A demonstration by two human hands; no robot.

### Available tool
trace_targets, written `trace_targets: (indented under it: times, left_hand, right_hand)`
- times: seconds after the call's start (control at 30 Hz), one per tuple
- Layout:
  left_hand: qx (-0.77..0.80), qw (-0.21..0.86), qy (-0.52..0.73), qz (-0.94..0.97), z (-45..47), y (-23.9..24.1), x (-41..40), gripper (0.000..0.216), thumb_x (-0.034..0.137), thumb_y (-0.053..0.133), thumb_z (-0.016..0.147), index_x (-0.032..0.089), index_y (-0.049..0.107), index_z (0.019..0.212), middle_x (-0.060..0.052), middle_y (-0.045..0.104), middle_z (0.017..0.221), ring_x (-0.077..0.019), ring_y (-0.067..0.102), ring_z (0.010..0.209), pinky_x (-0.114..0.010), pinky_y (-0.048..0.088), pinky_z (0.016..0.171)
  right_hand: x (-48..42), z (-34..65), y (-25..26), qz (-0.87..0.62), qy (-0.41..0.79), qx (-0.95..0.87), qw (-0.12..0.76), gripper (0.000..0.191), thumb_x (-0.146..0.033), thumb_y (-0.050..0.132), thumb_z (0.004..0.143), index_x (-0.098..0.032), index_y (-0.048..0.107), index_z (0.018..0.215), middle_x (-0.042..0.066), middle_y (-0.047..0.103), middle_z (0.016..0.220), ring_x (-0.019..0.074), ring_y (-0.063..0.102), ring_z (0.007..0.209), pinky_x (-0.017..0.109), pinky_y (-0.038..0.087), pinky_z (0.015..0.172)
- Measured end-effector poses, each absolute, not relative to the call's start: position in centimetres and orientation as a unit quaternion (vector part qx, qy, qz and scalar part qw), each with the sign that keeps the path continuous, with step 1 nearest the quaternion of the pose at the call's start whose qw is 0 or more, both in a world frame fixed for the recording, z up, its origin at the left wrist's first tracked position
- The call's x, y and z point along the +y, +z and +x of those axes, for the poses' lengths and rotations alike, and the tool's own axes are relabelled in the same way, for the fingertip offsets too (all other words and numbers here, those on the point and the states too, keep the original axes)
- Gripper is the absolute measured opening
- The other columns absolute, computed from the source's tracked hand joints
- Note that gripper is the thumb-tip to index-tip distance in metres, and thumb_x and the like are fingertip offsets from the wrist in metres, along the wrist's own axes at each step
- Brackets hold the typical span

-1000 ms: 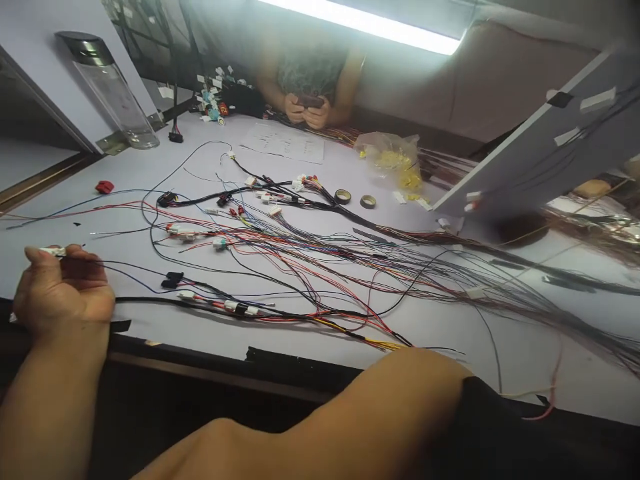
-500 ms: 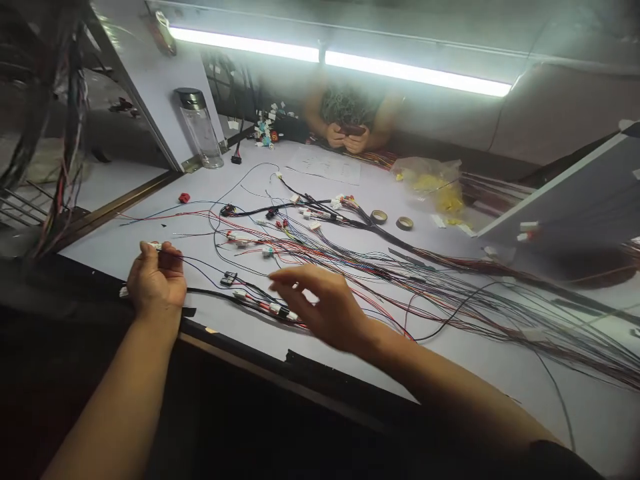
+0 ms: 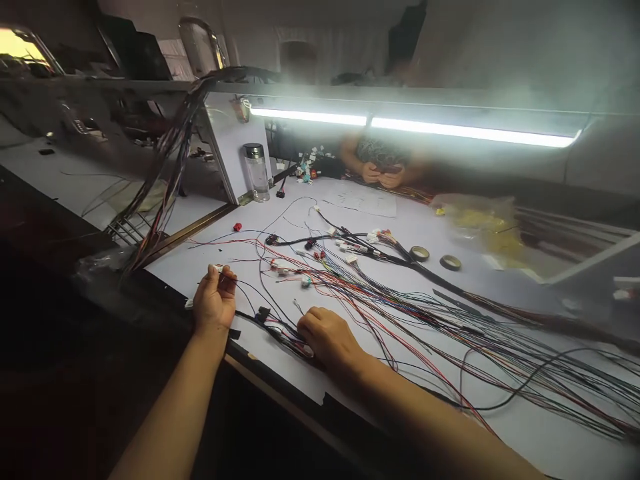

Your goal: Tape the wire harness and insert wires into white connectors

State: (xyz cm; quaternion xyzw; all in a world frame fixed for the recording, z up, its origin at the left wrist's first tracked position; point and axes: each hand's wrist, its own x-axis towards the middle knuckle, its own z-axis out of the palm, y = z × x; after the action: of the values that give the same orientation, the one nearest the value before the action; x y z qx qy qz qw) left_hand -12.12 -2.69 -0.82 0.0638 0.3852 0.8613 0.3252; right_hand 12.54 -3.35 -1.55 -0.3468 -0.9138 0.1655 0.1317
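My left hand [image 3: 214, 300] is raised over the bench's near left edge, fingers closed around a small white connector [image 3: 219, 268]. A dark blue wire [image 3: 246, 285] runs from it to the right. Lower on the bench, my right hand [image 3: 333, 339] is closed over the wiring, with a thin wire [image 3: 297, 305] sticking out by its fingertips. Its fingertips are partly hidden. Between the hands lies a black-sleeved cable branch [image 3: 277, 328] with a black connector [image 3: 263, 313] and white connectors. Beyond them spread loose red, blue and black wires [image 3: 380, 293].
A thick black harness [image 3: 425, 270] crosses the bench behind the loose wires. Two tape rolls [image 3: 419, 253], a plastic bag [image 3: 480, 223], paper [image 3: 363, 202] and a glass bottle [image 3: 257, 175] stand or lie further back. Across the bench a person's hands [image 3: 384, 175] hold a phone.
The view has swung left and up, so the bench appears lower and further right. My right hand has come down onto the wires and its fingers have closed. My left hand keeps the connector.
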Motion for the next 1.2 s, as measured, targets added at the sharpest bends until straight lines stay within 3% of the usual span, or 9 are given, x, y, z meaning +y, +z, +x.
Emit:
trace_targets:
  times: [0.33, 0.73, 0.97, 1.1, 1.2]
  left_hand:
    - [0.356, 0.385, 0.851, 0.042, -12.4, -0.5, -3.0, 0.015, 0.017, 0.056, 0.091, 0.012, 0.066, 0.081, -0.004, 0.068, 0.076, -0.0053, 0.062, 0.061, -0.014, 0.053, 0.061]
    - [0.34, 0.416, 0.843, 0.028, -12.4, -0.1, -3.0, 0.025, 0.025, 0.05, 0.094, 0.01, 0.064, 0.08, -0.003, 0.065, 0.068, -0.0058, 0.061, 0.056, -0.014, 0.052, 0.055]
    - [0.321, 0.42, 0.849, 0.018, -12.3, 0.1, -2.7, 0.023, 0.025, 0.049, 0.095, 0.014, 0.061, 0.079, 0.0, 0.065, 0.071, -0.0057, 0.063, 0.061, -0.014, 0.05, 0.054]
    - [0.314, 0.428, 0.846, 0.045, -12.4, 0.0, -2.7, 0.018, 0.025, 0.051, 0.094, 0.015, 0.059, 0.082, 0.0, 0.065, 0.073, -0.0063, 0.062, 0.062, -0.015, 0.05, 0.053]
    - [0.313, 0.43, 0.845, 0.051, -12.3, 0.2, -2.7, 0.019, 0.025, 0.047, 0.095, 0.014, 0.057, 0.083, 0.001, 0.065, 0.071, -0.0058, 0.061, 0.06, -0.016, 0.049, 0.051]
  right_hand:
    - [-3.2, 12.7, -1.9, -0.335, 0.179, -0.909, 0.173, 0.012, -0.016, 0.057, 0.09, -0.019, 0.067, 0.085, 0.004, 0.065, 0.085, 0.0151, 0.057, 0.08, 0.025, 0.039, 0.071]
    - [-3.2, 12.8, -2.2, -0.336, 0.226, -0.893, 0.196, 0.013, -0.018, 0.056, 0.09, -0.02, 0.068, 0.088, 0.004, 0.065, 0.088, 0.0151, 0.058, 0.084, 0.025, 0.042, 0.076]
    - [0.6, 16.1, 1.4, -0.37, 0.446, -0.775, 0.252, 0.015, -0.025, 0.057, 0.087, -0.016, 0.069, 0.087, 0.001, 0.066, 0.078, 0.0116, 0.058, 0.072, 0.023, 0.044, 0.069]
    - [2.1, 19.0, 4.9, -0.429, 0.426, -0.736, 0.305, 0.022, -0.032, 0.058, 0.086, -0.013, 0.069, 0.088, 0.001, 0.066, 0.074, 0.0118, 0.057, 0.068, 0.026, 0.045, 0.066]
    - [-1.2, 19.7, 8.3, -0.367, 0.376, -0.765, 0.373, 0.019, -0.03, 0.058, 0.087, -0.015, 0.069, 0.09, 0.003, 0.068, 0.081, 0.0126, 0.06, 0.074, 0.027, 0.048, 0.071]
